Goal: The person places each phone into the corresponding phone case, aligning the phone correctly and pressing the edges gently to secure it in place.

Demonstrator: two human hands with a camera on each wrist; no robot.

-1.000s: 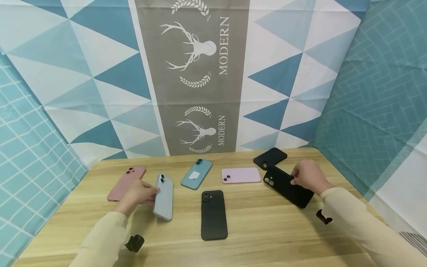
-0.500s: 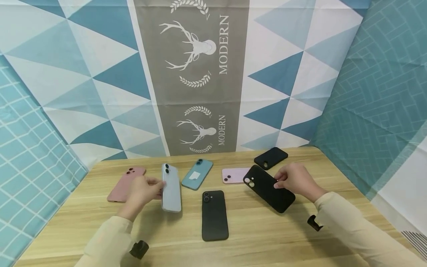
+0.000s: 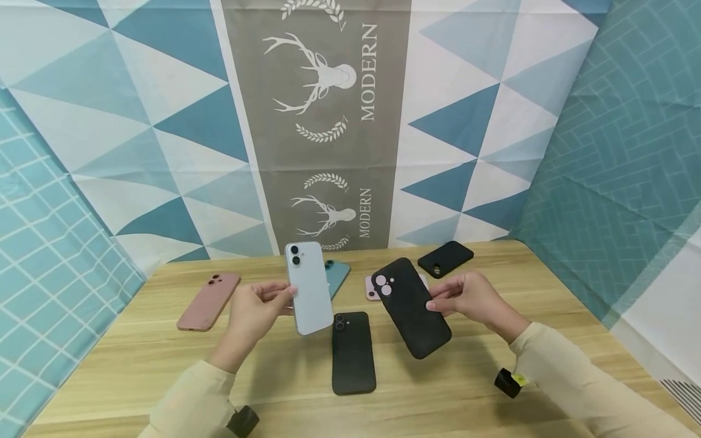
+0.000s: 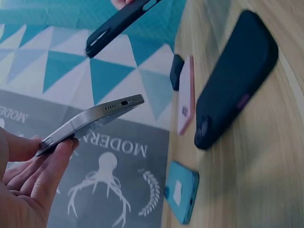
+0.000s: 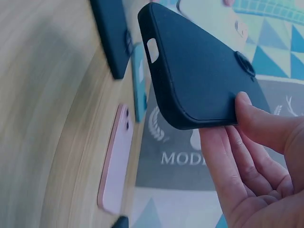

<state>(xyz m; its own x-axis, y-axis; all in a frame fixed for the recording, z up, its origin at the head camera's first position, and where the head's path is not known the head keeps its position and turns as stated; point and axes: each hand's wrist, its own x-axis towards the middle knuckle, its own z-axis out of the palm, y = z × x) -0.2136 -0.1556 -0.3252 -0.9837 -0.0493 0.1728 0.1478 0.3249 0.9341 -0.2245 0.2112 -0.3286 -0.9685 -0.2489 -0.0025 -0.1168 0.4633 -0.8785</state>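
My left hand (image 3: 258, 316) pinches a white phone (image 3: 311, 289) by its left edge, lifted off the table with its back and two camera lenses toward me. In the left wrist view that phone (image 4: 90, 121) appears edge-on, port end showing. With thumb and fingers, my right hand (image 3: 465, 298) holds a black phone case (image 3: 413, 313) by its right edge, also raised and tilted. Its camera holes are see-through. The right wrist view shows the case's (image 5: 199, 71) port cutout and rim. A gap separates the white phone from the case.
Between and below the hands lies a black phone (image 3: 353, 359). Behind are a partly hidden blue phone (image 3: 338, 277), a partly covered pink phone (image 3: 372, 289) and another black case (image 3: 446, 258). A rose phone (image 3: 209, 301) lies at left on the wooden table (image 3: 274, 407).
My left hand has raised the white phone up and to the right. My right hand has lifted the black case and brought it left, over part of the pink phone. The hands are closer together.
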